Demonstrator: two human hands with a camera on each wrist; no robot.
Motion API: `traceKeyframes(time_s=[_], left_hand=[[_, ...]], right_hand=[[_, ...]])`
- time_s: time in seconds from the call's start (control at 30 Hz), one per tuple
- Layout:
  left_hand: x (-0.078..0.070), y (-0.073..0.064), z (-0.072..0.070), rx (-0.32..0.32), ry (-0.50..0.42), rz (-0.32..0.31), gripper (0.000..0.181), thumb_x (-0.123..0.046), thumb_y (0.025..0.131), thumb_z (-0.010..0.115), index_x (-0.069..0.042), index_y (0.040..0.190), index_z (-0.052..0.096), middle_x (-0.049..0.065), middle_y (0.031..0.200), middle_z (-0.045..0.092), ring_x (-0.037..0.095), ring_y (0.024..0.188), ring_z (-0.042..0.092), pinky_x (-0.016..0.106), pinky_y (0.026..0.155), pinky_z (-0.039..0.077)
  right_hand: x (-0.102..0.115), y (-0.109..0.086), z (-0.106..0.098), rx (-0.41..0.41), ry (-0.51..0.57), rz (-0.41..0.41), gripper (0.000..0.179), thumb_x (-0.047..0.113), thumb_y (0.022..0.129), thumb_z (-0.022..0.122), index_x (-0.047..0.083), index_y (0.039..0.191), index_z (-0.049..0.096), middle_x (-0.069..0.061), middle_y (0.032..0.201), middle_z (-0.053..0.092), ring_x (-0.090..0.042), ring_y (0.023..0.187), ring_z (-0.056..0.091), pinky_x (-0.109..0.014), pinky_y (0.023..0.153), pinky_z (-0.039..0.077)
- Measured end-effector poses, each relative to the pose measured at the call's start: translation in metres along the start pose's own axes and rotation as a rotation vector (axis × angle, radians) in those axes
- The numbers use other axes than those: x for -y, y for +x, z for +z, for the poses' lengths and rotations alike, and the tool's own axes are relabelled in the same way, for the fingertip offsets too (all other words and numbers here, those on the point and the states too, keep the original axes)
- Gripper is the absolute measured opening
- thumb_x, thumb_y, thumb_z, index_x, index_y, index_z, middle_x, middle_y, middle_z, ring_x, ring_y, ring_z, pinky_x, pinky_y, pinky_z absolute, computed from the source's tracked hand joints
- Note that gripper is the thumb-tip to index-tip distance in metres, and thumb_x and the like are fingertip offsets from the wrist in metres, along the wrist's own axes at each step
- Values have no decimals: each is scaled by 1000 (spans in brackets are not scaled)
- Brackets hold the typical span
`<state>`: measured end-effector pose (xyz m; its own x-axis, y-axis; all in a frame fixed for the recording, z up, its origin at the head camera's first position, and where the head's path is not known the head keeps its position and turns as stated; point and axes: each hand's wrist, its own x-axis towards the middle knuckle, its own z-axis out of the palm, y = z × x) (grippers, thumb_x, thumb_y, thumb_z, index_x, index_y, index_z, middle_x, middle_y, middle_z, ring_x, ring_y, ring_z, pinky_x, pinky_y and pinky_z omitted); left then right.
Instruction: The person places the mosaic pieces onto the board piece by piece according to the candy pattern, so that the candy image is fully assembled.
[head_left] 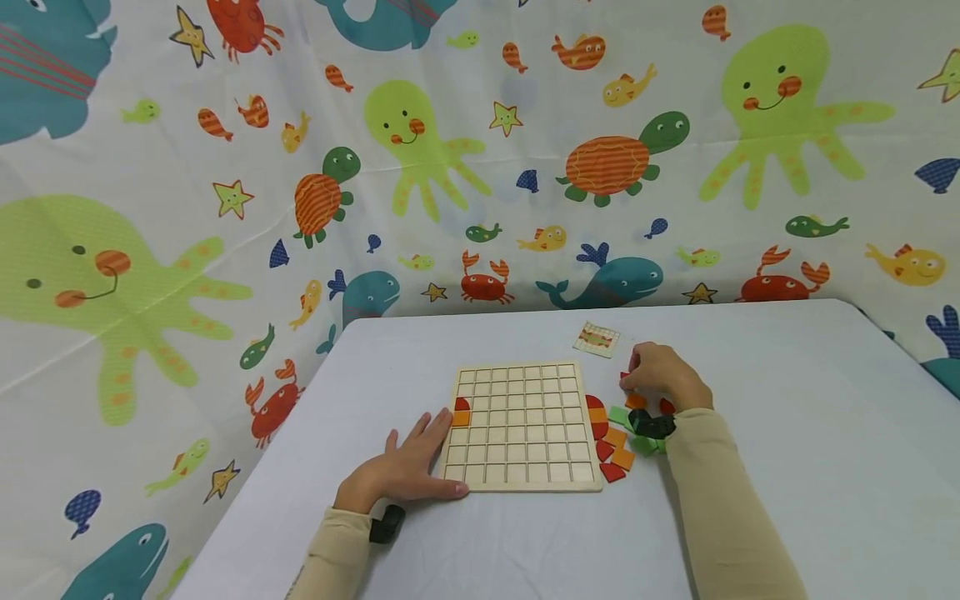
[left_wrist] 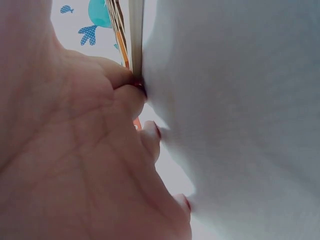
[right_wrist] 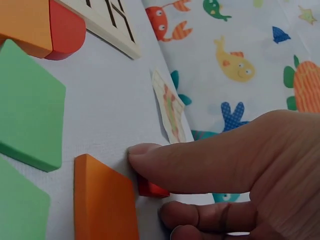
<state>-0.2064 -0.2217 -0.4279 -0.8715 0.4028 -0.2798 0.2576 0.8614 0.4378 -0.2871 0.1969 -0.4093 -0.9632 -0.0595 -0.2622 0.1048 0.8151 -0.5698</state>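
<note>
A square wooden grid board [head_left: 517,433] lies on the table, with a red rounded piece [head_left: 461,404] and an orange square piece [head_left: 461,418] in cells at its left edge. My left hand [head_left: 401,468] lies spread against the board's left edge and lower left corner, fingers extended. To the right of the board, my right hand [head_left: 666,377] pinches a small red piece [right_wrist: 152,189] between thumb and fingers, mostly hidden by them. An orange piece [right_wrist: 105,200] and green pieces [right_wrist: 32,105] lie beside that hand in the right wrist view.
Several loose red, orange and green pieces [head_left: 622,459] are spread along the board's right side. A small card [head_left: 597,339] with a gridded picture lies behind them. A cloth printed with sea animals hangs beyond the white table [head_left: 420,350].
</note>
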Motion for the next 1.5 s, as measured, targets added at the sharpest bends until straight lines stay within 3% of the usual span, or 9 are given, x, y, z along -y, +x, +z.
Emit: traceKeyframes(time_s=[0.27,0.5,0.67,0.77,0.93,1.03,1.17,1.3,1.5], left_hand=[[-2,-2,-2,-4,-1,8,120,-58,85,84,-5,171,19,13,179,14,36,164,5,77,121,-2],[-1,-2,-2,4,-12,15,121,-59,86,83,-4,171,17,14,179,13,36,164,4,76,121,-2],[0,-1,-2,5,-14,17,121,-60,86,83,-4,172,17,13,179,13,36,164,3,75,121,-3],[0,-1,-2,9,-9,14,121,-60,86,82,-5,172,16,12,179,12,35,164,3,75,122,-3],[-1,-3,-2,3,-9,14,121,-59,86,83,-5,172,17,13,179,13,35,164,4,75,122,-2],[-2,-4,-2,-4,-11,15,120,-58,86,84,-5,172,18,13,179,14,35,164,5,76,121,-1],[-2,-4,-3,-5,-14,14,120,-58,86,84,-5,172,18,13,179,14,35,164,5,76,121,-1],[-2,-4,-3,-2,-17,8,120,-58,86,84,-6,172,18,13,179,14,35,164,4,75,122,-2],[-2,-3,-3,-1,-20,0,120,-58,86,84,-6,172,18,13,179,14,35,164,5,75,122,-2]], right_hand=[[1,6,2,-25,-32,-58,22,12,95,76,-4,104,64,-16,92,61,-33,89,58,-41,77,54],[6,1,0,-55,-25,13,36,17,101,67,-14,119,60,-20,94,61,-33,88,59,-39,77,54],[5,-1,-1,-96,15,23,32,14,100,65,-15,116,62,-20,91,60,-33,86,59,-38,73,52],[1,0,0,-114,31,-20,30,11,100,65,-14,117,65,-21,94,63,-33,86,59,-38,74,54],[-2,7,3,-89,104,-132,40,5,100,58,-8,137,65,-22,103,64,-26,79,59,-34,73,53],[-1,10,3,-47,187,-209,41,1,101,54,-7,140,65,-18,95,62,-23,74,58,-31,70,50],[5,10,4,-8,279,-298,36,1,106,52,-7,137,67,-13,89,64,-23,77,60,-29,75,51],[11,11,5,13,371,-319,32,3,108,53,-7,135,68,-15,97,67,-26,82,66,-29,84,56],[20,11,9,25,444,-352,31,5,110,53,-9,134,67,-17,100,68,-25,83,68,-30,86,60]])
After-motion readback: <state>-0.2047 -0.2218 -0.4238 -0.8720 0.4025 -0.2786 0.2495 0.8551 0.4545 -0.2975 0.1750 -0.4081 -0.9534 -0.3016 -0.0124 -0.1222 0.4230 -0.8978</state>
